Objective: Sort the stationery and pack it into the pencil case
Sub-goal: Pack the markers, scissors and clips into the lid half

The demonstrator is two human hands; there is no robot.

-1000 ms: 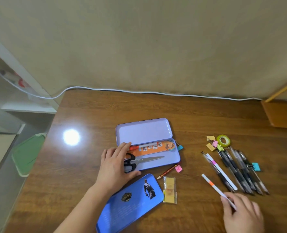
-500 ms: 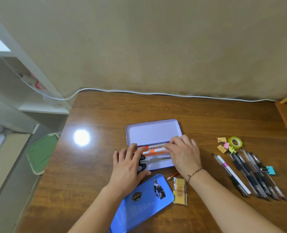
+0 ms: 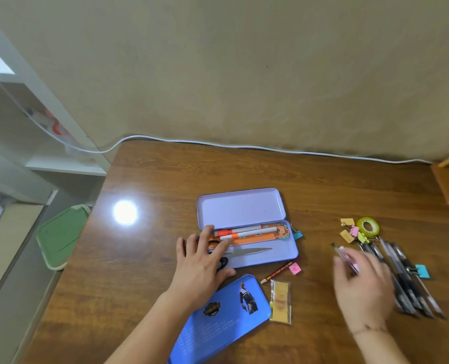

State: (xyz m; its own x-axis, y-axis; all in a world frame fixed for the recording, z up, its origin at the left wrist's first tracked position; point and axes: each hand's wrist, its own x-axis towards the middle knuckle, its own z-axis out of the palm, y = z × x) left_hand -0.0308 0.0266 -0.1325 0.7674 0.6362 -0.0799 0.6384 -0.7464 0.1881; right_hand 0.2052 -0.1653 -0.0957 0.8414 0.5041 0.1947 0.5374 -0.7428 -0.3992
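Fetching next pen: blurred right hand pinches a white-pink pen; left hand, spread, steadies open lilac tin pencil case. Next: carry it leftward into the case.

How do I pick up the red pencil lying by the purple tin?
Pinch the red pencil at its middle from straight above, one finger on each long side. It lies flat and slanted on the table, so the sides are free. Its far end touches a pink note and its point aims at you, so skip both ends.
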